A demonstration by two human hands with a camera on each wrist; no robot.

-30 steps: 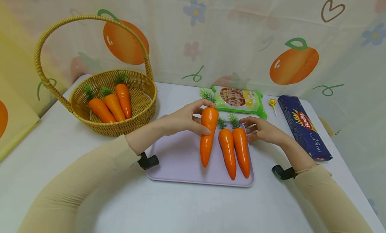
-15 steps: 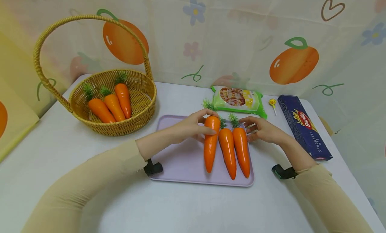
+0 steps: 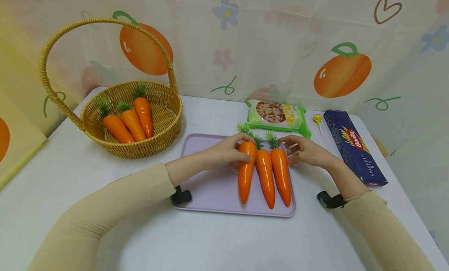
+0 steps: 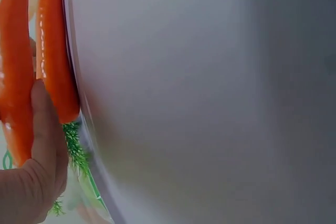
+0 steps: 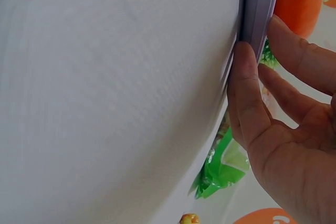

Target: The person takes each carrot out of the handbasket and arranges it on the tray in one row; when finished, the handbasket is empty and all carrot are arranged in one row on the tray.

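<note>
My left hand (image 3: 228,151) grips a glossy orange carrot (image 3: 244,189) near its leafy end, thumb across the front. The carrot points toward me over the lilac tray (image 3: 207,197), close beside a second carrot (image 3: 265,181). A third carrot (image 3: 281,177) lies along the tray's right side. In the left wrist view the held carrot (image 4: 14,66) stands close against its neighbour (image 4: 52,51). My right hand (image 3: 306,151) rests at the tray's right edge; in the right wrist view its extended fingertips touch the tray wall (image 5: 260,9), with the thumb near a carrot (image 5: 299,3).
A wicker basket (image 3: 140,151) with a tall handle and 3 carrots stands at the left. Behind the tray lies a green food packet (image 3: 280,117). A yellow lollipop (image 3: 317,119) and a blue spaghetti box (image 3: 354,148) lie at the right. A patterned curtain hangs behind.
My left hand has moved right and toward me with its carrot, lowering it over the tray next to the other two. My right hand has stayed at the tray's edge.
</note>
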